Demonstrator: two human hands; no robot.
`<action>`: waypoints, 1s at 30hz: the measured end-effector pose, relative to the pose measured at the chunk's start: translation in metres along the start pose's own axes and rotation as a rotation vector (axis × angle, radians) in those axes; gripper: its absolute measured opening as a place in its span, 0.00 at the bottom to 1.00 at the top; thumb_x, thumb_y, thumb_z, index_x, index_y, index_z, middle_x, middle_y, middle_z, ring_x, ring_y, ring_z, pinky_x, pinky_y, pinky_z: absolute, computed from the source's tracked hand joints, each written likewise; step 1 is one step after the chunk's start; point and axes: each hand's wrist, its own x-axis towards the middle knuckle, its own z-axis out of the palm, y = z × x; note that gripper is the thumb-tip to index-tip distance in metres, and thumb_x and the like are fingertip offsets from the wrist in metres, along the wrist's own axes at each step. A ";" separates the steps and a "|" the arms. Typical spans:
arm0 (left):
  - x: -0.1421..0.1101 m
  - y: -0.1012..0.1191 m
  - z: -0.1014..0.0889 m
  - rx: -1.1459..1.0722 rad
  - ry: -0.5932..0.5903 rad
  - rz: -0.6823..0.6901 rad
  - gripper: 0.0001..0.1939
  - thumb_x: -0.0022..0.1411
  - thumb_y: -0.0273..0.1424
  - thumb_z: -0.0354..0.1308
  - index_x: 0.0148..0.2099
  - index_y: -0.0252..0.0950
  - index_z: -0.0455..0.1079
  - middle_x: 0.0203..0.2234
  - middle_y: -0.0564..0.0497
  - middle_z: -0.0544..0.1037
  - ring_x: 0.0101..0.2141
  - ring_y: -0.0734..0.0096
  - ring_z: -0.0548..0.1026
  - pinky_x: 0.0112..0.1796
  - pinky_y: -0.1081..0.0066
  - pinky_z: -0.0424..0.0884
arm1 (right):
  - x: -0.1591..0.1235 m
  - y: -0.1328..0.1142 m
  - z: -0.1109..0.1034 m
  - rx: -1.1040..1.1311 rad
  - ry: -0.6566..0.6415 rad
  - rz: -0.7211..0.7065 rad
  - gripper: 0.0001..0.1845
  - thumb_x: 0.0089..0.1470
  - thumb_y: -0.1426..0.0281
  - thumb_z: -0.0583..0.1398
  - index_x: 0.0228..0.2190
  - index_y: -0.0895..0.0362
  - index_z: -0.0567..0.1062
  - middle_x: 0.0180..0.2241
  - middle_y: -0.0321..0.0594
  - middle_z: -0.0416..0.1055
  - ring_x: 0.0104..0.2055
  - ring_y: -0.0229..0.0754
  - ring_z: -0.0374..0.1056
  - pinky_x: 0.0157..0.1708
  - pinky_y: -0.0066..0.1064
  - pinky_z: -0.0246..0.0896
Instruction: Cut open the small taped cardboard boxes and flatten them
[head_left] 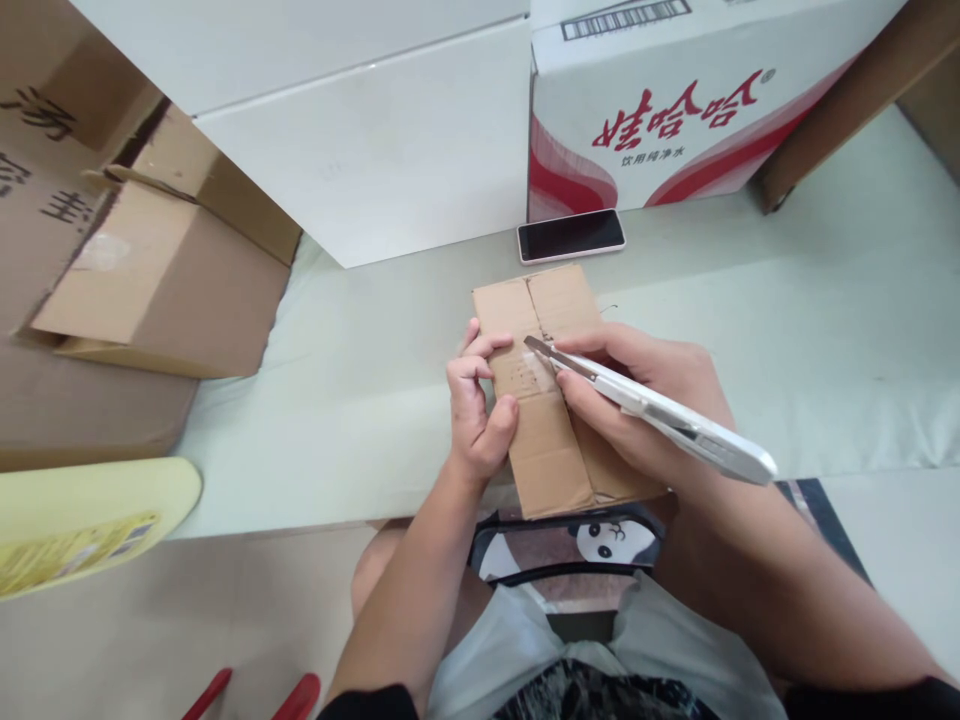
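Note:
A small brown cardboard box (551,455) lies on the pale table (352,400), its taped flap seam facing up. My left hand (474,405) grips the box's left edge, fingers curled over the top and thumb on the flap. My right hand (637,395) is closed around a white utility knife (675,420). The knife's metal blade tip rests on the clear tape at the middle seam of the box.
A phone (571,236) lies face up just beyond the box. Behind it stand a white carton (375,150) and a red-and-white printed carton (675,110). Open brown cardboard boxes (165,270) sit at the left. A yellow object (82,520) lies at lower left.

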 end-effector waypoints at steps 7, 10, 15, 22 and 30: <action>0.000 0.001 -0.001 -0.032 0.008 0.002 0.14 0.76 0.48 0.50 0.51 0.46 0.54 0.59 0.44 0.75 0.73 0.55 0.62 0.72 0.37 0.57 | -0.001 0.001 0.000 0.008 -0.006 -0.007 0.08 0.56 0.69 0.66 0.38 0.50 0.85 0.35 0.38 0.86 0.31 0.44 0.79 0.36 0.35 0.72; 0.000 0.001 -0.001 0.006 -0.004 -0.005 0.14 0.77 0.49 0.48 0.51 0.46 0.54 0.58 0.44 0.75 0.73 0.53 0.63 0.70 0.35 0.59 | -0.002 0.002 0.000 0.011 -0.002 -0.012 0.08 0.57 0.69 0.65 0.38 0.50 0.85 0.34 0.37 0.86 0.31 0.43 0.79 0.36 0.35 0.72; 0.000 0.001 -0.001 -0.025 -0.002 -0.005 0.14 0.77 0.49 0.49 0.52 0.46 0.54 0.59 0.44 0.75 0.73 0.52 0.63 0.71 0.34 0.58 | -0.002 0.000 0.000 0.031 -0.013 -0.015 0.08 0.57 0.69 0.65 0.38 0.50 0.85 0.34 0.37 0.86 0.31 0.43 0.80 0.35 0.35 0.72; 0.000 0.000 0.000 -0.036 0.006 -0.007 0.15 0.76 0.49 0.50 0.52 0.46 0.55 0.59 0.44 0.75 0.72 0.53 0.64 0.72 0.35 0.57 | -0.004 0.001 0.002 -0.001 0.005 -0.003 0.09 0.57 0.69 0.65 0.40 0.51 0.85 0.32 0.37 0.86 0.28 0.41 0.78 0.32 0.33 0.71; 0.000 -0.001 0.002 -0.143 0.023 -0.006 0.14 0.75 0.46 0.54 0.52 0.46 0.57 0.59 0.47 0.75 0.71 0.55 0.66 0.74 0.37 0.53 | -0.004 -0.001 0.002 -0.050 0.042 0.012 0.09 0.57 0.68 0.65 0.40 0.50 0.83 0.33 0.37 0.86 0.30 0.43 0.79 0.33 0.33 0.72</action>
